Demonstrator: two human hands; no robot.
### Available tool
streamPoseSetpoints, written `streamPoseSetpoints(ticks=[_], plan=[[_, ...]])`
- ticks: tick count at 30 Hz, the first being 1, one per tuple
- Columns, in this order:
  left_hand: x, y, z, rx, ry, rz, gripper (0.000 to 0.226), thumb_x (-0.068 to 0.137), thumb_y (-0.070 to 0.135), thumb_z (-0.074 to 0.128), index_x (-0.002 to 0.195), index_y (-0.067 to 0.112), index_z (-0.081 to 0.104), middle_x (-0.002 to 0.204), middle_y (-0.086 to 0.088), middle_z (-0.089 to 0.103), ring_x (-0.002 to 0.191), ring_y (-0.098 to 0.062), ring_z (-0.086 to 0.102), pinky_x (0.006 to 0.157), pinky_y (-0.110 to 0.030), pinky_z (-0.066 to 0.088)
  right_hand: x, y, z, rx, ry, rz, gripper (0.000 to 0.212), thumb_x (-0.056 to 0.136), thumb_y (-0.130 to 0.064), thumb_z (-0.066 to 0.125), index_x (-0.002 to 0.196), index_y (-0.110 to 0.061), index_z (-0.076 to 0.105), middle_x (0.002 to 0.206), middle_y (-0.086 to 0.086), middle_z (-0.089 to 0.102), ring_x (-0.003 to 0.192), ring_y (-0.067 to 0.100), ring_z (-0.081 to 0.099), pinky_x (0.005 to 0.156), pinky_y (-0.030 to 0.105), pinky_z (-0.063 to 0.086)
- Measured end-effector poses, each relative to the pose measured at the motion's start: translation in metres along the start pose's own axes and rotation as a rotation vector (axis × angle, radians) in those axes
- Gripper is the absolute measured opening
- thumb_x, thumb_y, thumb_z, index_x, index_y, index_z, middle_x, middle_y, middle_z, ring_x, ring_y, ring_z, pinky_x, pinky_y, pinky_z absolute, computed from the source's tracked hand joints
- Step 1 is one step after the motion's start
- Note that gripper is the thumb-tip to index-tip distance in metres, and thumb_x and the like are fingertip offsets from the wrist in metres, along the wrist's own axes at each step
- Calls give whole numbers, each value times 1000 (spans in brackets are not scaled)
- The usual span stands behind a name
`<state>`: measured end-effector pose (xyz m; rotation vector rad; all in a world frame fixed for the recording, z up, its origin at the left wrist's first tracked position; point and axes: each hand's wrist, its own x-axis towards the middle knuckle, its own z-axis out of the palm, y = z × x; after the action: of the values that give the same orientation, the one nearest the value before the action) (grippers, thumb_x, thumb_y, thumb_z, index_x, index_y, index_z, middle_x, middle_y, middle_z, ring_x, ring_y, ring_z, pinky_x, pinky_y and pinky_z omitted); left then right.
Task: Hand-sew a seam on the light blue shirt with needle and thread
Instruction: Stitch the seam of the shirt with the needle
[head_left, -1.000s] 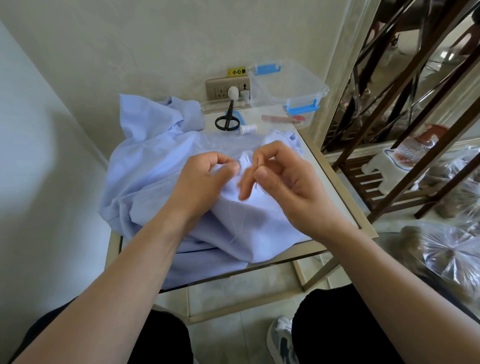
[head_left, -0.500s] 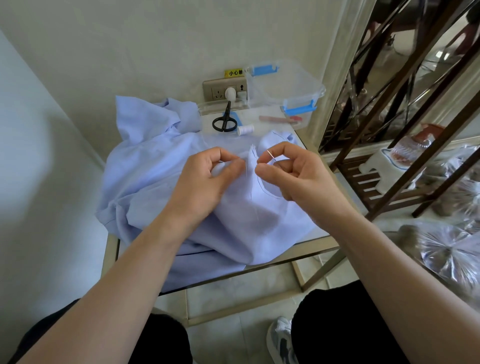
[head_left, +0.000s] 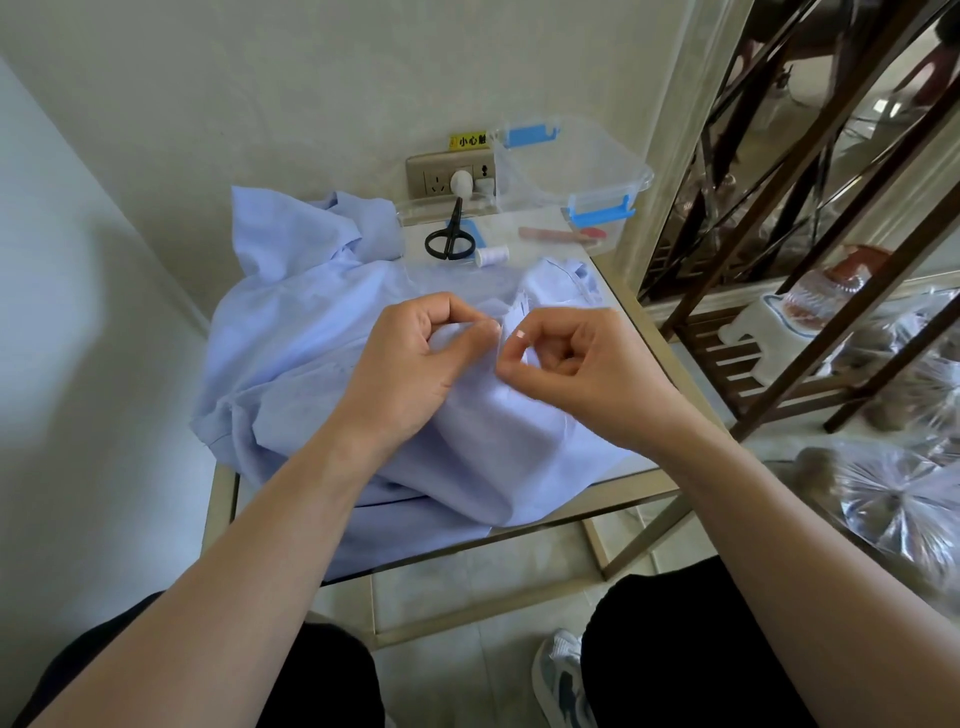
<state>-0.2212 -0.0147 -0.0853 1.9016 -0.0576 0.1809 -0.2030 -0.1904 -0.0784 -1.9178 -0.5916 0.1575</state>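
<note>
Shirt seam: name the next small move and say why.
Probably push the needle back into the fold. The left hand pinches the light blue shirt at the seam, and the right hand is curled fingertip to fingertip beside it. The needle itself is too small to see.

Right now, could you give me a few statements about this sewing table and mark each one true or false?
1. Both hands, left and right, pinch the blue shirt. True.
2. The scissors are in the right hand. False: they lie on the table behind the shirt.
3. A white thread spool lies beside the scissors. True.
4. The clear plastic box has red clips. False: its clips are blue.
5. The shirt hangs on a hanger. False: it is heaped on the table.
</note>
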Motion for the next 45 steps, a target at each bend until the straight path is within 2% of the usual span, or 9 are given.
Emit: streamPoseSetpoints(ticks=[3, 5, 10, 13, 21, 37, 39, 43, 45], plan=[[1, -2, -1, 2, 49, -15, 10, 91, 18, 67, 83, 13, 69, 76, 13, 69, 74, 4, 60, 72, -8, 42, -7, -8, -12, -16, -582, 57, 8, 84, -7, 75, 77, -7, 72, 48, -9, 28, 46, 9, 22, 50, 15, 20], [1, -2, -1, 0, 61, -23, 10, 91, 19, 67, 82, 14, 69, 76, 13, 69, 75, 4, 61, 72, -8, 43, -9, -9, -18, -49, -730, 124, 4, 83, -10, 76, 80, -8, 75, 46, -9, 30, 45, 8, 22, 49, 15, 20], [2, -1, 0, 9, 52, -9, 11, 91, 19, 67, 81, 17, 69, 70, 18, 66, 70, 5, 59, 69, -9, 43, 1, 4, -16, 69, -70, 130, 23, 83, -28, 78, 77, -8, 70, 60, 16, 30, 54, 17, 24, 51, 23, 20], [0, 0, 0, -5, 35, -17, 11, 91, 20, 67, 83, 14, 70, 73, 13, 68, 71, 0, 60, 70, -14, 45, 2, 3, -6, 130, 98, 87, 26, 84, -28, 76, 75, -6, 66, 56, 4, 26, 50, 11, 22, 49, 21, 19], [0, 0, 0, 22, 72, 22, 16, 93, 21, 65, 77, 21, 65, 67, 22, 63, 70, 7, 56, 69, -8, 41, 1, 0, 5, -7, 88, 139, 31, 78, -32, 81, 63, -13, 62, 52, 3, 29, 46, 10, 23, 46, 16, 21], [0, -1, 4, 24, 78, 15, 17, 95, 21, 61, 78, 19, 61, 58, 26, 55, 61, 7, 49, 61, -4, 36, 3, 7, 13, -62, 129, 80, 14, 82, -16, 76, 71, -13, 69, 44, -10, 24, 45, 9, 24, 48, 13, 23], [0, -1, 3, 30, 83, 9, 16, 95, 22, 61, 79, 19, 61, 59, 26, 55, 62, 6, 49, 61, -5, 36, 3, 5, 10, -56, 59, 84, 13, 82, -14, 76, 72, -10, 68, 45, -10, 23, 46, 9, 22, 48, 14, 22], [1, -3, 2, 11, 116, -10, 16, 95, 23, 61, 79, 19, 62, 66, 18, 57, 65, 0, 48, 61, -9, 38, -5, -9, -3, -57, -524, 57, 9, 83, -11, 76, 75, -9, 72, 48, -9, 24, 47, 10, 22, 49, 15, 21], [1, -3, 1, 2, 117, -18, 15, 95, 23, 61, 81, 18, 63, 69, 13, 58, 66, -1, 48, 62, -9, 39, -8, -13, -7, -60, -673, 73, 8, 84, -12, 77, 77, -9, 73, 49, -8, 27, 47, 10, 22, 49, 16, 21]])
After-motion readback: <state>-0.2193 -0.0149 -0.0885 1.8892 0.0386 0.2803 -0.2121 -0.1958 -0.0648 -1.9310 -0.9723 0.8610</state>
